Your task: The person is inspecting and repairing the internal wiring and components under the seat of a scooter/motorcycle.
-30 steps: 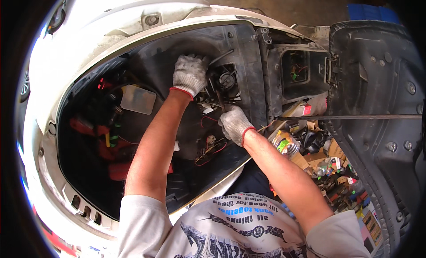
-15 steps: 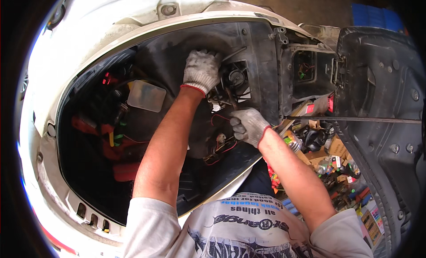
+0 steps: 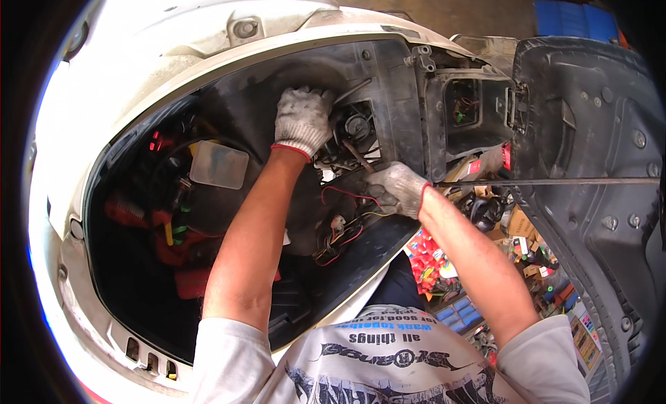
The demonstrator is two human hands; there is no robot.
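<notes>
Gloved fingers of the left hand [image 3: 302,119] are curled and pressed against the black inner housing, just beside a round black socket [image 3: 357,125]; whether anything is pinched there cannot be told. The right hand [image 3: 397,189], also in a knitted work glove, is closed around a slim metal tool [image 3: 352,154] angled up toward that socket. The socket is judged rigid, light and firmly seated, best held by its rim. Thin red and black wires [image 3: 343,227] hang just below, soft and easily snagged. All this is set inside an opened white scooter body [image 3: 229,29]. A black panel [image 3: 596,161] stands at the right.
</notes>
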